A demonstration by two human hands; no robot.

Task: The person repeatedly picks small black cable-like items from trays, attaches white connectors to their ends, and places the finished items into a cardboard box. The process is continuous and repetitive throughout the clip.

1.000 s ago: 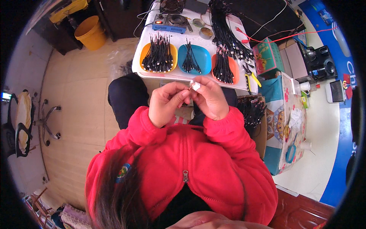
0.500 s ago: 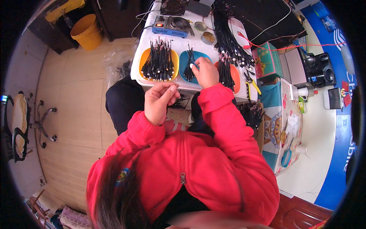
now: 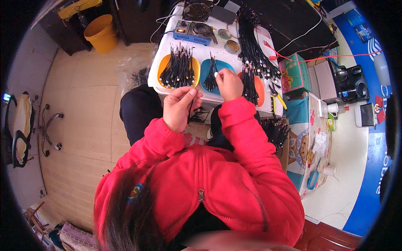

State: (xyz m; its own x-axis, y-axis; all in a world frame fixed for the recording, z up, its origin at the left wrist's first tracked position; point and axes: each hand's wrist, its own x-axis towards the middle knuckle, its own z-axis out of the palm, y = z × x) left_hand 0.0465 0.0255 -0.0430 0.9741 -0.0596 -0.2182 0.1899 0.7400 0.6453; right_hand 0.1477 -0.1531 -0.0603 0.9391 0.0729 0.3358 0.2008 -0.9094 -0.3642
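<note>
My left hand (image 3: 179,108) is closed in a pinch on a thin black cable (image 3: 191,105), whose fine tip pokes up past the fingertips, in front of the yellow tray (image 3: 196,69). My right hand (image 3: 230,85) has its fingers curled together by the right edge of the blue tray (image 3: 226,66). Something small and white shows at its fingertips; I cannot make out what it is. A small bunch of black cables (image 3: 211,77) lies in the blue tray. Many more cables with pale connectors (image 3: 178,71) fill the yellow one. Further cables (image 3: 250,85) lie over an orange tray (image 3: 260,92).
A blue soldering pot (image 3: 192,33) with a lit switch stands at the table's back, beside round tins (image 3: 231,46). A thick cable bundle (image 3: 253,46) runs down the right side. Yellow-handled wire strippers (image 3: 277,99) lie at the right edge. A red wire (image 3: 310,55) crosses further right.
My right hand has drawn back slightly from the bunch in the blue tray. My left hand has risen a little, and the black cable now shows in its pinch. The whole view has shifted slightly.
</note>
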